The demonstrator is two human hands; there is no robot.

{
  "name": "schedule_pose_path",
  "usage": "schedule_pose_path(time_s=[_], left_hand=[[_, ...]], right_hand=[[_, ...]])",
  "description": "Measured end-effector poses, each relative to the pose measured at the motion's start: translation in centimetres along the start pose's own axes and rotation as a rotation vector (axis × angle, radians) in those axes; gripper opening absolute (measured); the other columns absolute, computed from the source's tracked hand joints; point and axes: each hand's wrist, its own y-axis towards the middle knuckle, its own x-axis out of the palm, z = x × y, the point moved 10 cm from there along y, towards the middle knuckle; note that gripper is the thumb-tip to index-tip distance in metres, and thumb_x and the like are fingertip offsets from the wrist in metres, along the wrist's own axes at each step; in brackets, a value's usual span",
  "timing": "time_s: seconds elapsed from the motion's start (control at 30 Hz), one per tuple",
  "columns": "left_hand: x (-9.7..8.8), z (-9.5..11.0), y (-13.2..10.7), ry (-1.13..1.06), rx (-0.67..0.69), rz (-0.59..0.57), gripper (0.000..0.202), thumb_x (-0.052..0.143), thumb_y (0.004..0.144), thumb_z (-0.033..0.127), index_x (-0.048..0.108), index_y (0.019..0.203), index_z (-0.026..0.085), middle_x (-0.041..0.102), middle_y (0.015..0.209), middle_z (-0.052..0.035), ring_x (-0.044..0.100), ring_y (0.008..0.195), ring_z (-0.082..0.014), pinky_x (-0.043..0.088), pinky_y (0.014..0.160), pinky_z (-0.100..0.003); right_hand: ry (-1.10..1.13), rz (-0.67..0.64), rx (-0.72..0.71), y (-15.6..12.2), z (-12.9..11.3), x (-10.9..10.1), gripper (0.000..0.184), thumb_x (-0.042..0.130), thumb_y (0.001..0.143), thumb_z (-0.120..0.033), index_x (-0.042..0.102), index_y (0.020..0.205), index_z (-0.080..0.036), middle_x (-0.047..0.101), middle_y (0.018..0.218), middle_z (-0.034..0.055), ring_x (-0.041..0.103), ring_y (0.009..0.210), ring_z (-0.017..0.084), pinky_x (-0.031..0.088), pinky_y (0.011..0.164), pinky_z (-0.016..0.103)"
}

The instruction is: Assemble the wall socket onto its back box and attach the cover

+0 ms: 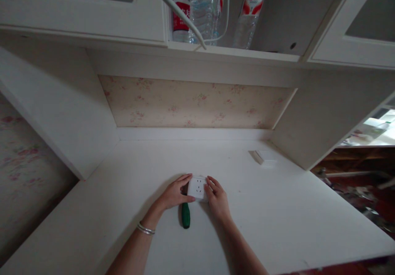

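Note:
A white wall socket (197, 187) with a five-hole face is held between my two hands, low over the white tabletop (154, 242). My left hand (175, 192) grips its left side, with the fingers along the top edge and the thumb at the lower edge. On the opposite side my right hand (218, 197) closes on the right edge, thumb and fingertips pressed to it. Below my left thumb lies a screwdriver with a green handle (185, 216); its far end is hidden by my hand and the socket.
A small white box-like piece (263, 157) lies at the back right of the tabletop. Overhead, an open cupboard shelf (247, 53) holds several plastic bottles (203, 12), with a white cable (180, 14) hanging in front. Side panels (333, 106) flank the work surface.

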Motion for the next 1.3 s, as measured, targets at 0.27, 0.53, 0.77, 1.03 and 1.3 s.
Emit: schedule_pose_path(time_s=[0.27, 0.53, 0.77, 1.03, 1.3], left_hand=[[0.2, 0.0, -0.1, -0.043, 0.004, 0.004, 0.089, 0.081, 0.057, 0.029, 0.043, 0.138, 0.026, 0.036, 0.147, -0.0067, 0.036, 0.132, -0.0272, 0.038, 0.105, -0.037], [0.2, -1.0, -0.1, -0.032, 0.049, 0.036, 0.096, 0.084, 0.054, 0.025, 0.040, 0.139, 0.023, 0.027, 0.149, -0.0108, 0.029, 0.134, -0.0307, 0.039, 0.103, -0.040], [-1.2, -1.1, -2.8, -0.087, 0.062, 0.112, 0.073, 0.070, 0.069, 0.022, 0.041, 0.136, 0.024, 0.031, 0.143, -0.0092, 0.039, 0.128, -0.0250, 0.043, 0.101, -0.037], [-4.7, -1.0, -6.5, 0.138, 0.022, 0.436, 0.035, 0.049, 0.082, 0.019, 0.057, 0.116, 0.019, 0.050, 0.115, -0.0082, 0.058, 0.089, -0.0182, 0.050, 0.086, -0.037], [-4.1, -1.9, -6.2, 0.230, -0.045, 0.375, 0.042, 0.057, 0.074, 0.022, 0.057, 0.116, 0.017, 0.052, 0.111, -0.0074, 0.058, 0.088, -0.0189, 0.047, 0.086, -0.033]], right_hand=[[-0.021, 0.007, 0.014, -0.2, 0.8, 0.2, 0.038, 0.054, 0.084, -0.041, 0.067, 0.115, -0.022, 0.057, 0.127, 0.0084, 0.056, 0.111, 0.026, 0.050, 0.087, 0.037], [-0.015, 0.091, 0.028, -0.6, 0.7, -0.8, 0.042, 0.049, 0.087, -0.044, 0.064, 0.115, -0.016, 0.054, 0.127, 0.0128, 0.057, 0.106, 0.025, 0.052, 0.079, 0.033], [-0.321, 0.163, -0.053, -3.3, -2.8, -0.9, 0.059, 0.055, 0.080, -0.055, 0.050, 0.126, -0.018, 0.045, 0.128, 0.0141, 0.060, 0.092, 0.025, 0.049, 0.081, 0.038], [-0.804, -0.032, -0.008, -3.5, -6.4, 3.9, 0.077, 0.062, 0.071, -0.057, 0.037, 0.137, -0.025, 0.022, 0.149, 0.0125, 0.044, 0.117, 0.038, 0.041, 0.089, 0.048], [-0.910, -0.141, -0.026, -1.9, -4.1, 0.5, 0.076, 0.066, 0.068, -0.040, 0.036, 0.136, -0.025, 0.016, 0.151, 0.0131, 0.050, 0.110, 0.034, 0.045, 0.082, 0.042]])
